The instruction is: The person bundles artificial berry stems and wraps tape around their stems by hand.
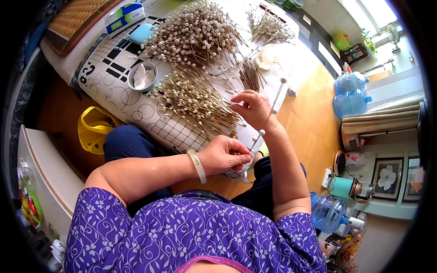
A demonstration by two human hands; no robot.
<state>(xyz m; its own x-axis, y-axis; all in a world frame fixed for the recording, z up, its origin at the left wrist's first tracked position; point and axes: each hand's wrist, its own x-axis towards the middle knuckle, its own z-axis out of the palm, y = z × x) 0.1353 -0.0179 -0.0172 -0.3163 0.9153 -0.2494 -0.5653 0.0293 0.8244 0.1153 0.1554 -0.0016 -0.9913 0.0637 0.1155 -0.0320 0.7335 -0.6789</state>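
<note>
My left hand (223,154), with a pale bangle (197,166) at its wrist, pinches the lower end of a thin dark stem bearing several white round buds (261,132). That stem slants up past my right wrist, and its top bud stands beyond the hand. My right hand (252,108) is raised above the near table edge, its thumb and fingertips brought together; whatever is between them is too small to make out. Closest to both hands lies a bundle of cream-budded stems (195,102). Behind it spreads a large pile of white-budded stems (195,36).
On the patterned tablecloth (120,98) are a metal bowl with white pieces (142,76), a tissue pack (125,18), a roll of cream tape-like material (267,58), dark bare stems (249,76) and another budded bunch (271,28). A yellow basket (93,132) stands left, below the table.
</note>
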